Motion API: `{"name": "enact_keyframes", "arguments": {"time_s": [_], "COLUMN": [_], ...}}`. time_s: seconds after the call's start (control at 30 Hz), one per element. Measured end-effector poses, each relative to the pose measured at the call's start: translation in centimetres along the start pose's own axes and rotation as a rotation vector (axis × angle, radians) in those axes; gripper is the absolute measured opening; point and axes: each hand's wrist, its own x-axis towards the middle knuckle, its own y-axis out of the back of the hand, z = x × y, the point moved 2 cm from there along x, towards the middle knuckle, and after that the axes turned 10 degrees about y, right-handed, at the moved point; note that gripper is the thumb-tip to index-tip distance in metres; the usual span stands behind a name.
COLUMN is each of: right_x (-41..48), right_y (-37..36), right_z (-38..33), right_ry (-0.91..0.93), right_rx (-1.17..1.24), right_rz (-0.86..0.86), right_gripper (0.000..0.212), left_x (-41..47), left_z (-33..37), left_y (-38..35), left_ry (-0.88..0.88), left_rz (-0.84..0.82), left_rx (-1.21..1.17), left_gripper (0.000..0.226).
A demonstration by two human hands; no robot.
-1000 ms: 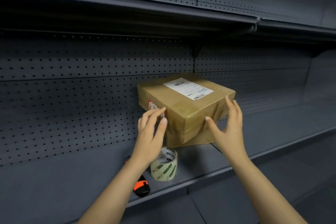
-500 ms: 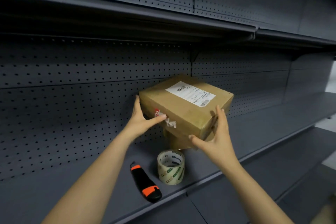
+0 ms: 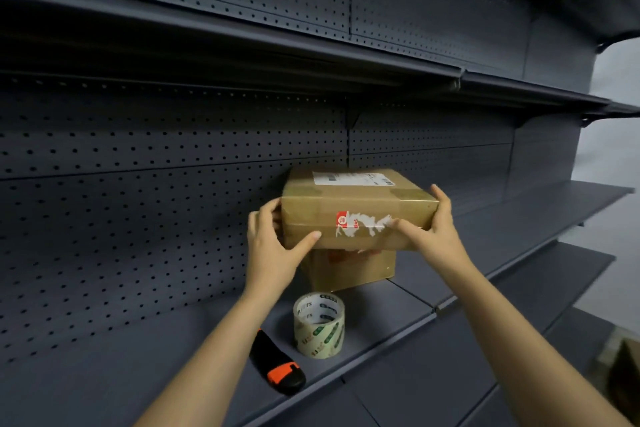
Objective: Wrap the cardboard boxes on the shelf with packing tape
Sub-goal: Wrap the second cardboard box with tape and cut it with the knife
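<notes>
Your utility knife (image 3: 277, 364) lies flat, black-bodied, with its orange slider (image 3: 282, 368) at the end nearest you and the other end pointing away toward the back. Behind the knife stands the dark perforated back panel (image 3: 138, 218), its rows of small holes running the whole width. High above the knife, the upper shelf's front lip (image 3: 242, 42) crosses your view, sloping down to the right. Up and right of the knife, a shelf bracket (image 3: 353, 118) sits at the panel seam. Far right of the knife is a pale wall (image 3: 616, 149). Low and far right of it is a blurred brown object (image 3: 623, 367) you cannot make out.
</notes>
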Motion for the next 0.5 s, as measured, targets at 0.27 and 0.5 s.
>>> {"name": "enact_keyframes", "arguments": {"time_s": [0.27, 0.5], "right_x": [1.9, 2.2], "right_y": [2.0, 4.1], "right_z": [3.6, 5.0], "right_ry": [-0.014, 0.074], "right_rx": [0.062, 0.161], "right_rz": [0.026, 0.048], "right_gripper": [0.103, 0.083], "left_x": [-0.5, -1.6], "left_z": [1.5, 2.7], "left_y": [-4.5, -6.3], "left_ry": [0.126, 0.104], "left_rz": [-0.217, -0.167], "left_rx": [-0.033, -0.046], "left_gripper": [0.103, 0.098]}}
